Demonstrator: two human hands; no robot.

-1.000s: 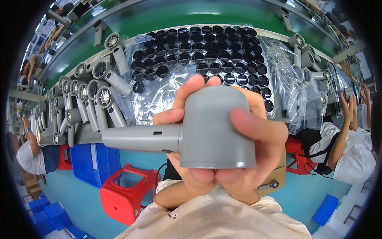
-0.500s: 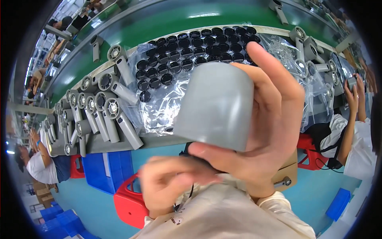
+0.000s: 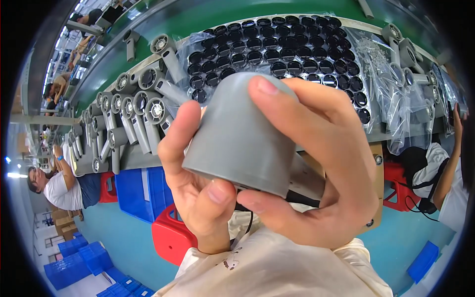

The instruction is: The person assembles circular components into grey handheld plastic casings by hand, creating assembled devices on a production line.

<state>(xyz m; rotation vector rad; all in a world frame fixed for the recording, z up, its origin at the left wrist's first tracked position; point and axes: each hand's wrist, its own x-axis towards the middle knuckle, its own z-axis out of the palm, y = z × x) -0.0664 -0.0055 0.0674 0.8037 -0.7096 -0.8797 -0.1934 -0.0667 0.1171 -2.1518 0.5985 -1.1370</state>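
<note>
Close in front of me I hold a grey handheld fan (image 3: 242, 133), its smooth rounded head tilted toward the upper right. Part of its grey handle (image 3: 307, 175) shows inside my right palm. My right hand (image 3: 341, 163) curls around its right side, the index fingertip on top and the thumb at the lower rim. On the opposite side my left hand (image 3: 190, 183) grips it, with the thumb under the rim and fingers up the left side. The underside is mostly hidden. Behind it, rows of round black caps (image 3: 294, 68) lie on clear plastic.
Many grey fans (image 3: 156, 111) are crowded at the bench's left; more lie with clear bags (image 3: 408, 119) at the right. Beyond runs a green conveyor belt (image 3: 198, 22). A red stool (image 3: 170, 237) and blue bin (image 3: 138, 193) stand lower left. Other people work at both sides.
My left hand has risen from below and closed on the fan. The right index finger has come down onto its top. My view has shifted, so the bench appears slightly higher and further right.
</note>
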